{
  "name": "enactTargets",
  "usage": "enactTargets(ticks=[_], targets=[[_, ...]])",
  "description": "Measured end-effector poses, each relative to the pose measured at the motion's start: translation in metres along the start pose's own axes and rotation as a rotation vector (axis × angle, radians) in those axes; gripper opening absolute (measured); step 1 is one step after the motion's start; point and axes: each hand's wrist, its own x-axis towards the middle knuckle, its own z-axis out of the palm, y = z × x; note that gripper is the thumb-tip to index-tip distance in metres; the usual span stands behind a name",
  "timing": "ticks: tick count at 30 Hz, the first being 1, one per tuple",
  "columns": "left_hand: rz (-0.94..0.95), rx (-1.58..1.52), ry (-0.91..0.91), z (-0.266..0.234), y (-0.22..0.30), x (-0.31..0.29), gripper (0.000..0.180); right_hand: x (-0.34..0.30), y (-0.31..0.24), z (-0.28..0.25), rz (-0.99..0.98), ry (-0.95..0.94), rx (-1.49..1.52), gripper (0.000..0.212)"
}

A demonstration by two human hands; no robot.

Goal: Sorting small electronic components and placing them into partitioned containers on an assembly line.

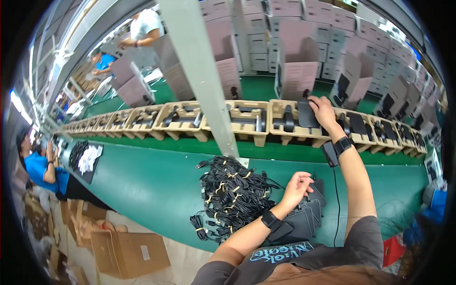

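My right hand reaches over a tan molded pulp tray and grips the upper right edge of a black flat panel with rounded corners. The panel tilts over the tray, next to a black rounded part that sits in it. My left hand holds nothing; its fingers are loosely bent and apart. It hovers by a pile of black flat panels on the green bench. To its left lies a heap of black cables, bundled with light ties.
A row of similar trays runs along the bench. Behind it stand open pinkish boxes and stacked cartons. A metal post crosses the bench's middle. Cardboard boxes lie on the floor; a co-worker in blue is at left.
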Motion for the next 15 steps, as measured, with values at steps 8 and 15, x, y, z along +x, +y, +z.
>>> enactTargets(ticks=[8, 15], targets=[[0.05, 0.292, -0.027, 0.005, -0.022, 0.002, 0.017, -0.07, -0.093, 0.013, -0.242, -0.284, 0.331, 0.018], [0.412, 0.269, -0.199, -0.02, -0.063, 0.003, 0.015, -0.132, -0.166, 0.055, -0.416, -0.871, 0.573, 0.048]])
